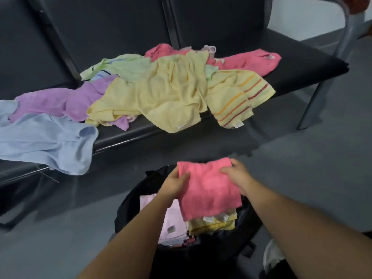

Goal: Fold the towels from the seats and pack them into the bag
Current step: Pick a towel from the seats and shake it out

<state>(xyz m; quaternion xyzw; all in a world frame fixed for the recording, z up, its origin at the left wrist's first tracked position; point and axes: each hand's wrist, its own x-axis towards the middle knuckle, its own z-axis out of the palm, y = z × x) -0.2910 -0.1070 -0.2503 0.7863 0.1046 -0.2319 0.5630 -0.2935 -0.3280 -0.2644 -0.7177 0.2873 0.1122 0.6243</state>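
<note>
A folded pink towel [209, 190] hangs over the open black bag [128, 206] on the floor. My left hand [175, 183] grips its left edge, thumb on top. My right hand [236, 174] holds its upper right corner. Inside the bag lie a folded pale pink towel [173, 226] and a folded yellow towel [211, 224] under the one I hold. On the black seats [291, 57] unfolded towels lie in a heap: yellow [161, 93], striped yellow [239, 95], pink [249, 60], green [124, 65], purple [60, 101] and light blue [46, 141].
The seat row has a grey metal leg [316, 101] at the right. Grey floor [312, 168] lies around the bag. A grey metal tube of another chair [350, 23] stands at the top right.
</note>
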